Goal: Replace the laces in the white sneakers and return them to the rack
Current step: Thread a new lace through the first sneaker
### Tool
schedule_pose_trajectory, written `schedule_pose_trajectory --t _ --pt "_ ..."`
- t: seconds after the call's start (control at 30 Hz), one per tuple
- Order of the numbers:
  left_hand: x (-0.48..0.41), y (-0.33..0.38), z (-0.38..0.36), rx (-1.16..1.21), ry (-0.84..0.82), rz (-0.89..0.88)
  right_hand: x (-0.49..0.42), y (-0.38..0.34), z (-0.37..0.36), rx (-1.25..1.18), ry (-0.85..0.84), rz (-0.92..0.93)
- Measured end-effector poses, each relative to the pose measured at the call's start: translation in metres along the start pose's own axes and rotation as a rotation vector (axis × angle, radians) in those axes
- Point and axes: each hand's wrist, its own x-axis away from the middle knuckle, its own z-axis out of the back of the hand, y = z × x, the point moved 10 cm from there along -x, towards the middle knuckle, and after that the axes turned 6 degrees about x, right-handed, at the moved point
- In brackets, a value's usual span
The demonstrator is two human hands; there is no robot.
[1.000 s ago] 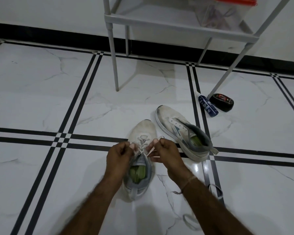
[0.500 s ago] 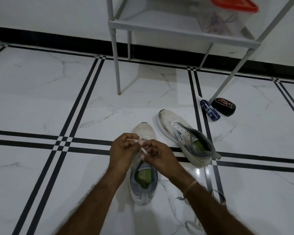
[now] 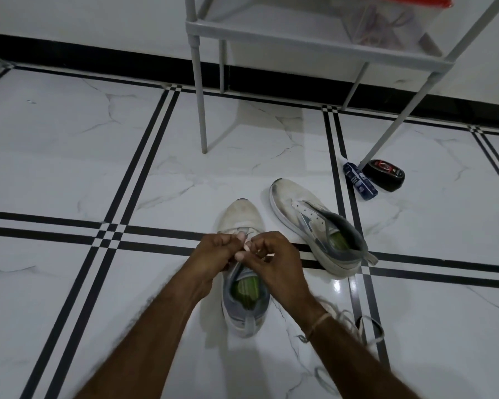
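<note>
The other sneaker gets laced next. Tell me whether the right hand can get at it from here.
Probably yes, once it lets go: the right hand pinches the lace over the near sneaker, and the other sneaker lies close on its right, bare floor between.

Blue bottle [image 3: 360,180] just beside black tin [image 3: 384,174] on white, black-striped floor [image 3: 69,156]

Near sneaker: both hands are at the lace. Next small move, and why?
Probably draw the two ends apart to snug the tie: the left hand and right hand both pinch the lace close together above the near sneaker. The second sneaker shows bare eyelets, so finish this one first.
</note>
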Motion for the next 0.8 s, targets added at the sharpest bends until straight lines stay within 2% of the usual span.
schedule_pose_trajectory --t 0.1,0.2,0.23,0.3,0.33,0.37,0.43,0.47,0.5,0.6,0.67,0.73,0.8 --pt "0.002 0.000 0.006 0.012 0.050 -0.025 -0.001 -0.004 -0.008 -0.023 -0.053 -0.029" --pt "0.000 0.001 0.007 0.001 0.102 -0.012 -0.006 -0.007 0.005 -0.303 -0.186 -0.257" --pt "0.000 0.001 0.007 0.010 0.116 -0.010 -0.009 -0.006 0.016 -0.440 -0.170 -0.339" --pt "0.000 0.001 0.008 0.026 0.140 -0.016 -0.014 0.007 0.048 -0.698 -0.012 -0.495" --pt "0.001 0.001 0.009 0.026 0.149 -0.021 -0.017 0.014 0.066 -0.683 0.075 -0.502" --pt "0.001 -0.001 0.011 0.025 0.155 -0.028 -0.022 0.017 0.084 -0.486 0.138 -0.456" --pt "0.001 -0.004 0.015 0.008 0.172 -0.043 -0.030 0.011 0.096 0.307 0.091 -0.240" --pt "0.002 -0.005 0.017 -0.005 0.184 -0.056 -0.031 0.008 0.092 0.610 0.069 -0.157" --pt "0.001 -0.006 0.017 -0.017 0.194 -0.070 -0.029 0.006 0.088 0.766 0.062 -0.123" --pt "-0.001 -0.002 0.014 -0.061 0.204 -0.107 -0.022 -0.002 0.074 0.853 0.121 0.002" --pt "-0.002 0.002 0.012 -0.089 0.200 -0.132 -0.020 -0.012 0.048 0.702 0.025 0.136" --pt "-0.003 0.001 0.013 -0.097 0.209 -0.150 -0.015 -0.010 0.016 0.494 -0.145 0.142" --pt "-0.002 0.000 0.011 -0.095 0.222 -0.155 -0.010 -0.005 0.001 0.499 -0.185 0.159"
